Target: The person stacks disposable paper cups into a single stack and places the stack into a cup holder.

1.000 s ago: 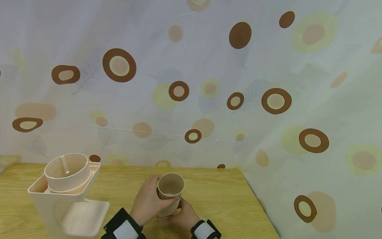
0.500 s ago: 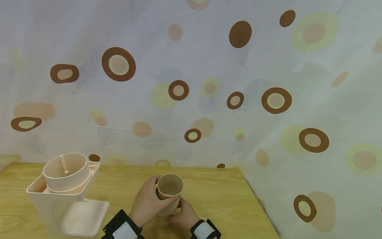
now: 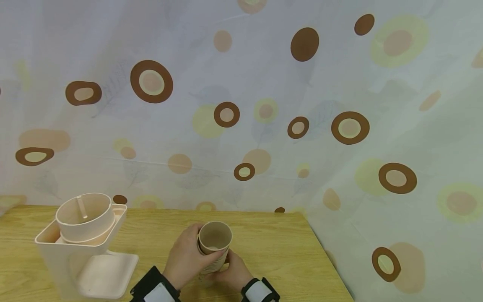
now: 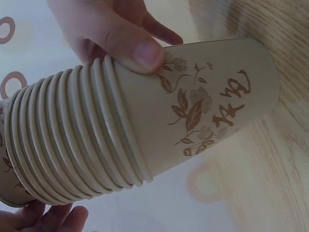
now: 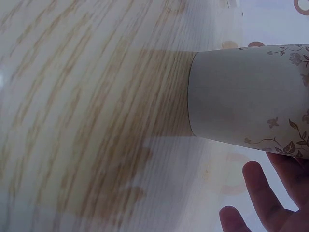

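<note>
A stack of beige paper cups [image 4: 207,106] with brown floral print and dark lettering stands upright on the table in both hands. My left hand [image 3: 185,256] grips its upper part, thumb across the front just under the topmost cup [image 3: 216,235]. That cup sticks up above the row of close-set rims [image 4: 82,130]. Lower down, my right hand [image 3: 235,272] holds the bottom cup, its thumb [image 4: 147,54] pressed on the wall below the lowest rim. In the right wrist view the right fingers [image 5: 260,193] lie along the cup's far side.
A cream plastic stand [image 3: 56,268] with a round open holder [image 3: 88,228] on top and a flat base plate [image 3: 107,274] is at the left. The wooden table [image 3: 279,247] ends at a wall covering with brown ring patterns [image 3: 347,128].
The rim of the topmost cup sits slightly lower in the head view. Both hands keep their hold and have hardly moved.
</note>
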Available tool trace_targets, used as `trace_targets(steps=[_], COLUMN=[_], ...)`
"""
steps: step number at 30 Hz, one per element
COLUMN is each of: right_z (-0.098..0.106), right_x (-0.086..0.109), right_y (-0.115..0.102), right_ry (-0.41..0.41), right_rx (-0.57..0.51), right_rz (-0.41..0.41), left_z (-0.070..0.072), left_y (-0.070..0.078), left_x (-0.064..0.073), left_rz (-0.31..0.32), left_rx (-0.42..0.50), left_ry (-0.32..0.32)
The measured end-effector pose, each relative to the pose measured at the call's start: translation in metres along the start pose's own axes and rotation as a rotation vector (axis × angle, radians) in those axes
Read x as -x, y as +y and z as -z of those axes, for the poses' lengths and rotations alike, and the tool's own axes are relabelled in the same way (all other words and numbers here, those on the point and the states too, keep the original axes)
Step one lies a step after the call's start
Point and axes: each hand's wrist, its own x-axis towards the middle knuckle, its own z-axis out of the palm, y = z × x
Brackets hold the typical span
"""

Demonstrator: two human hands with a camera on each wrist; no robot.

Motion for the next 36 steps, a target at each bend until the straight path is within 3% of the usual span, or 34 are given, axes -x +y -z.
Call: trace_targets(steps=[5,10,23,36], right_z=[-0.0003,-0.001,-0.0007,-0.0022], right_x=[0.0003,0.0006,-0.0005,-0.0007], right_y=[0.0001,0.0002,0.0017,0.0033], right_ry=[0.002,0.009,0.014,0.034], right_rx=[0.005,0.022,0.026,0.04], right_rz=[0.008,0.01,0.004,0.001], left_z=[-0.0021,-0.0039,-0.0067,-0.0094], left_y=[-0.0005,-0.0014,-0.0031,-0.0079], left_x=[0.0012,0.0019,0.005,0.0062], left_rz=[0.038,0.051,0.007,0.0], left_rx=[0.066,0.087,-0.005,-0.028], left_ry=[-0.048,-0.056,-0.01,0.011])
